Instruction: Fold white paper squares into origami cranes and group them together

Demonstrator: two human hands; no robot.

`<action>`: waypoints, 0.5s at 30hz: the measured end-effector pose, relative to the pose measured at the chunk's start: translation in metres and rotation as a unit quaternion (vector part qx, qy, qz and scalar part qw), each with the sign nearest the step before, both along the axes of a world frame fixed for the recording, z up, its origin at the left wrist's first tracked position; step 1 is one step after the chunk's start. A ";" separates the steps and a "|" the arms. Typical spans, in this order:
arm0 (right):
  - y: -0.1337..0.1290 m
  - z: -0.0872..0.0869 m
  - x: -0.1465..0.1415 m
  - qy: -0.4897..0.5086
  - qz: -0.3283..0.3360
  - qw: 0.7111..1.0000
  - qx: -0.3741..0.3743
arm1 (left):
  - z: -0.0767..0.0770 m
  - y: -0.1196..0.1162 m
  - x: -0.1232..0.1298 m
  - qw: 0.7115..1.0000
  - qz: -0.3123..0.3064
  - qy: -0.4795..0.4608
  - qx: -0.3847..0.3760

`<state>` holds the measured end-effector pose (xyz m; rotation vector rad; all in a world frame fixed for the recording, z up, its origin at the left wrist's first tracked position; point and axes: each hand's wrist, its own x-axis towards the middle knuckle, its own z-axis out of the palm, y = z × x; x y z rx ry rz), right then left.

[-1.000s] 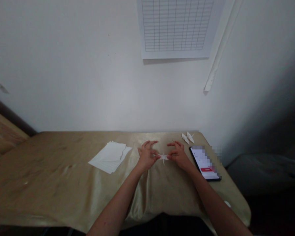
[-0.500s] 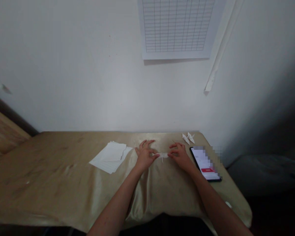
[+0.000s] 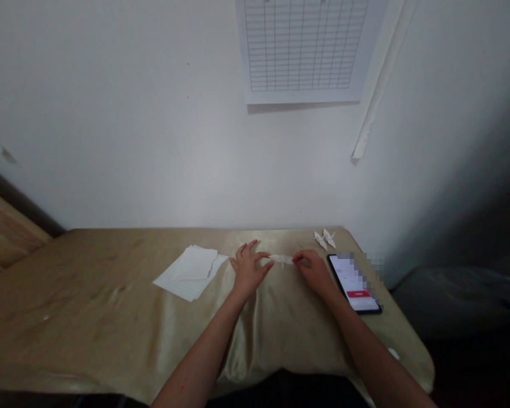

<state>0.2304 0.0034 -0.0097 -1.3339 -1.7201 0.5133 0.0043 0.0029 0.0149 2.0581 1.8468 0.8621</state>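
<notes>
A small folded piece of white paper lies between my two hands above the tabletop, long and narrow with a short point on its near side. My right hand pinches its right end with thumb and forefinger, the other fingers curled in. At the left end, my left hand has its thumb and forefinger apart, the forefinger tip by the paper, and its other fingers spread. Two folded white paper cranes rest at the back right of the table.
Left of my hands lies a stack of white paper sheets. A phone with a lit screen sits to the right. The table has a gold cloth and meets the wall behind. A printed grid sheet hangs there.
The folded paper has shifted slightly away from me and shows more of its length. My left thumb and forefinger have parted; my right fingers have curled in more.
</notes>
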 end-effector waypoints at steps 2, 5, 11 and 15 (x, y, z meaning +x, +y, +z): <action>0.003 -0.002 0.004 -0.015 -0.041 0.999 0.014 | 0.001 0.000 0.000 1.000 0.008 -0.008 -0.002; 0.007 -0.006 0.009 -0.049 -0.084 0.995 0.036 | 0.002 0.000 0.000 1.000 0.010 -0.016 -0.010; 0.015 -0.008 0.017 -0.165 -0.143 0.975 0.048 | -0.001 0.001 0.000 1.000 0.003 -0.025 -0.011; 0.016 -0.005 0.021 -0.242 -0.209 0.946 0.049 | -0.006 0.003 0.000 1.000 -0.003 -0.026 -0.004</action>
